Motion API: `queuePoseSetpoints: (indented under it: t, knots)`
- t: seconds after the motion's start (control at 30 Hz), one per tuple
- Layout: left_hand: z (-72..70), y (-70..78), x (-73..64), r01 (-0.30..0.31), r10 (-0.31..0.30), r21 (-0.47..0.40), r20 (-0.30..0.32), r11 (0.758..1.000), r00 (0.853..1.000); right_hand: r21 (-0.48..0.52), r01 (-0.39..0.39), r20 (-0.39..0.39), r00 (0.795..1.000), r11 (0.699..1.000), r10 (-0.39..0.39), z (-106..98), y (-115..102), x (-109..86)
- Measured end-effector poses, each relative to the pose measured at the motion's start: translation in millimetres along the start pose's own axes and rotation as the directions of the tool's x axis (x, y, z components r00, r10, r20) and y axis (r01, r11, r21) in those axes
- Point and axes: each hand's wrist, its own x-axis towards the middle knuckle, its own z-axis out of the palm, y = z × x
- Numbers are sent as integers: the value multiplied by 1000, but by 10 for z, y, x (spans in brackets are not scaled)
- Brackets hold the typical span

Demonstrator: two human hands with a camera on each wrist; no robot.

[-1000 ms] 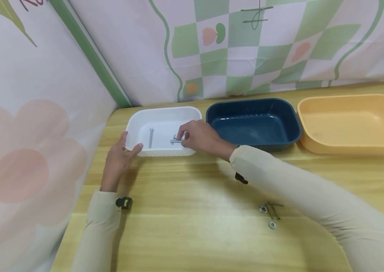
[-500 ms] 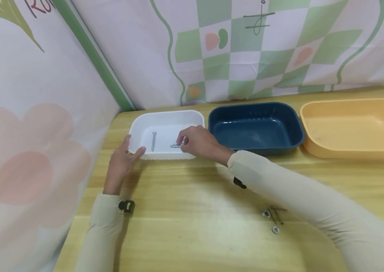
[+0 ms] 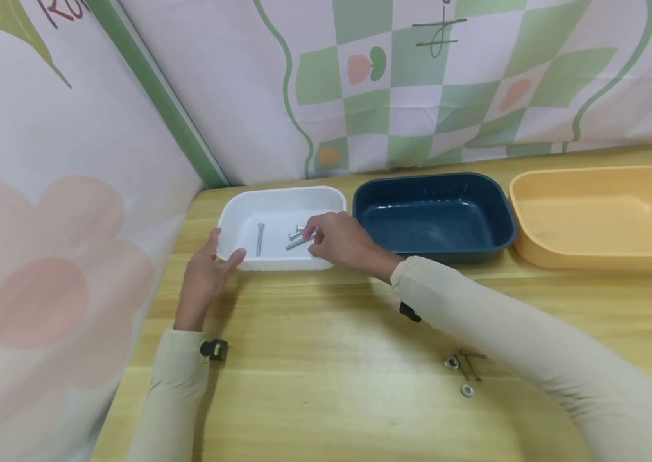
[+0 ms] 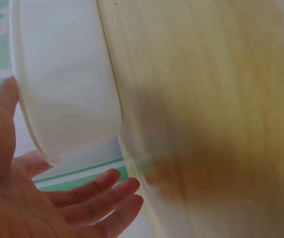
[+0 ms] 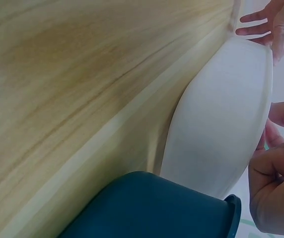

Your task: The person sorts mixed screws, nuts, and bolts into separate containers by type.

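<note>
At far left, we see the left hand (image 3: 203, 277) spread wide against the white tray (image 3: 276, 207); inside it, the right hand (image 3: 344, 240) pinches a silver bolt (image 3: 296, 244).

Long, creased cream sleeves (image 3: 493, 321) show a small black device (image 3: 215, 350) at each cuff (image 3: 188, 346).

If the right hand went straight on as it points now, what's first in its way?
The right hand would first meet the bolts at its fingertips, then probably the lone bolt farther left in the white tray; height is unclear, so it might pass above.
</note>
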Motion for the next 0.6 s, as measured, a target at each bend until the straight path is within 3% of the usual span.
queuePoseSetpoints:
  t: [0.6]
  knots:
    - [-6, 8, 2, 15, -15, 22, 9, 1000, 1000, 83, -1, -49, 999, 997, 5, -23, 43, -108]
